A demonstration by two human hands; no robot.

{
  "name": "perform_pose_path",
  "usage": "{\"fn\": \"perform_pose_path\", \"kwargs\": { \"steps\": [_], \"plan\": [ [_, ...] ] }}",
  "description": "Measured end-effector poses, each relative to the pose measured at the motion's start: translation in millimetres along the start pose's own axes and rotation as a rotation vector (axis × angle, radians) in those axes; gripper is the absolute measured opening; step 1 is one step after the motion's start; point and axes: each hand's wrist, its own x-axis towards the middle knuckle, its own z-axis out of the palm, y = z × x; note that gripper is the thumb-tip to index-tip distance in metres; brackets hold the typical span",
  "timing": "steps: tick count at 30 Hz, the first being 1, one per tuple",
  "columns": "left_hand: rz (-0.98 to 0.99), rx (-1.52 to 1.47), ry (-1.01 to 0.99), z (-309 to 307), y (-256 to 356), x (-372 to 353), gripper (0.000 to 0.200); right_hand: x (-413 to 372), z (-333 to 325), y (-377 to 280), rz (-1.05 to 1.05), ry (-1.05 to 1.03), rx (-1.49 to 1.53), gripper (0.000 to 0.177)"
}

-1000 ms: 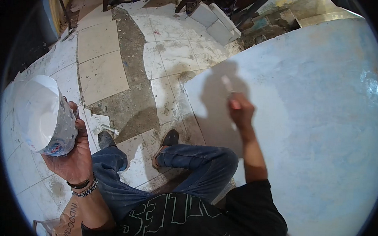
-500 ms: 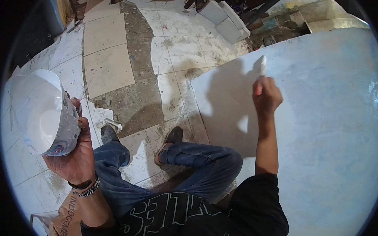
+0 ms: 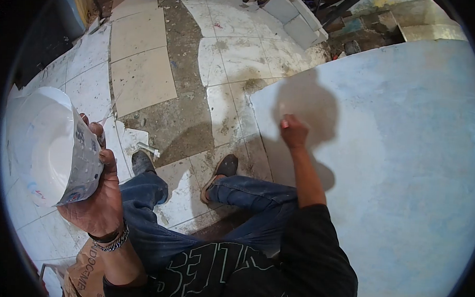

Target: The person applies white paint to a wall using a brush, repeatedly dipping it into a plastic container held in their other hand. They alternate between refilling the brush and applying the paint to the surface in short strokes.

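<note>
My left hand (image 3: 97, 206) grips a white plastic tub (image 3: 87, 169) from below and beside it, fingers curled round its printed side. White paint (image 3: 59, 147) coats the inside of the tub, which is tilted toward me. In my right hand (image 3: 294, 134) is a paintbrush (image 3: 284, 120) with a reddish handle; its pale bristles are blurred in the shadow. The brush is over the left part of a pale blue-white wall (image 3: 404, 154), near its lower edge, and my fist hides most of the handle.
Dirty white floor tiles (image 3: 235, 54) and beige tiles (image 3: 143, 82) border a strip of bare concrete (image 3: 183, 120). A small white tube (image 3: 148, 149) lies by my foot. White blocks (image 3: 294, 19) stand at the back, and a brown paper bag (image 3: 84, 269) sits at lower left.
My right hand has moved left and down along the wall with the paintbrush. The left hand holds the tub in nearly the same place. The view has shifted slightly.
</note>
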Motion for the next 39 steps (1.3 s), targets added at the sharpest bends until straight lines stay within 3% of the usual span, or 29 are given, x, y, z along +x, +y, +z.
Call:
{"fn": "perform_pose_path", "kwargs": {
  "steps": [6, 10, 12, 15, 17, 21, 23, 26, 28, 33, 39],
  "plan": [
    [-0.048, -0.051, 0.012, 0.7, -0.2, -0.1, 0.09, 27.1, -132.5, -14.1, 0.186, 0.247, 0.146, 0.009],
    [-0.05, -0.033, 0.029, 3.5, -3.2, 0.9, 0.091, 18.2, -71.1, -26.3, 0.16, 0.193, 0.297, 0.011],
    [-0.054, -0.019, 0.008, 5.7, -6.7, 1.6, 0.09, 18.0, -18.5, -32.4, 0.154, 0.097, 0.246, 0.011],
    [-0.064, -0.009, -0.012, 7.5, -12.4, 1.1, 0.087, 28.9, 0.8, -16.0, 0.17, 0.063, 0.088, 0.011],
    [-0.067, -0.013, -0.022, 6.5, -11.6, 1.6, 0.084, 38.1, -19.8, -0.8, 0.159, 0.125, 0.026, 0.01],
    [-0.076, -0.007, -0.032, 0.7, -5.2, 1.9, 0.079, 65.1, -138.7, -1.2, 0.045, 0.42, 0.152, 0.01],
    [-0.066, 0.013, -0.019, -2.9, 0.4, 1.8, 0.079, 64.2, -170.4, -16.2, 0.126, 0.402, 0.188, 0.012],
    [-0.057, 0.018, 0.013, -5.2, 5.6, 1.1, 0.08, 48.8, -119.8, -15.1, 0.024, 0.293, 0.389, 0.011],
    [-0.046, 0.043, 0.007, -3.0, 3.5, 2.8, 0.08, 35.8, -63.1, -33.2, 0.122, 0.132, 0.409, 0.011],
    [-0.051, 0.116, 0.015, -11.9, 4.3, 1.6, 0.083, -2.5, 78.0, -29.9, 0.217, -0.232, 0.188, 0.017],
    [0.022, 0.268, 0.13, -15.8, 2.1, 2.5, 0.074, -13.1, 148.1, -13.1, 0.255, -0.188, 0.129, 0.02]
  ]
}}
